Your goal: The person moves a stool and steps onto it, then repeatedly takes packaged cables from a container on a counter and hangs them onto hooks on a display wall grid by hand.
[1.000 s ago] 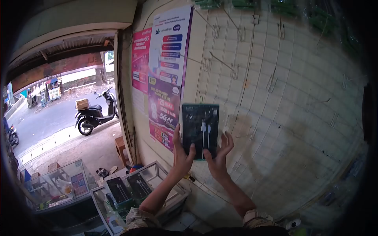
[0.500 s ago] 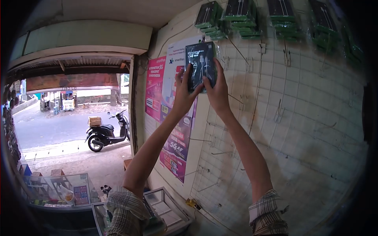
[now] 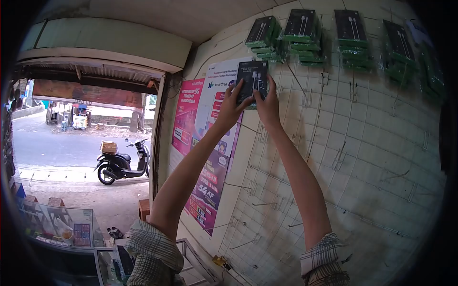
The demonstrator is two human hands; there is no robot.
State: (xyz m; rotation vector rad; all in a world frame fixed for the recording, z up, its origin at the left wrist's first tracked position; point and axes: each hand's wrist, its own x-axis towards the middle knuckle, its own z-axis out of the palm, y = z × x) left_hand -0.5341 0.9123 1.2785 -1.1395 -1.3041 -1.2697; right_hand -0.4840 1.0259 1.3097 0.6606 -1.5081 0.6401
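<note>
Both arms are raised toward the wall rack. My left hand [image 3: 231,108] grips the left side of a dark boxed cable pack [image 3: 250,78], its thumb on the front. On the pack's lower right side is my right hand [image 3: 268,104], thumb also on the front. The pack is upright, slightly tilted, with white cables pictured on it. It is just below the leftmost hanging stack of similar packs [image 3: 260,33], in front of the top of a poster [image 3: 217,90]. Whether it touches a hook cannot be made out.
More stacks of green-edged packs [image 3: 350,28] hang along the top of the wire grid [image 3: 315,157], which has protruding hooks [image 3: 338,155]. Glass display cases [image 3: 52,221] stand at the lower left. A motorbike [image 3: 123,162] is parked outside the doorway.
Both hands have lifted the pack from mid-wall up to the top row. The view has tilted upward, bringing the hanging stacks into fuller sight.
</note>
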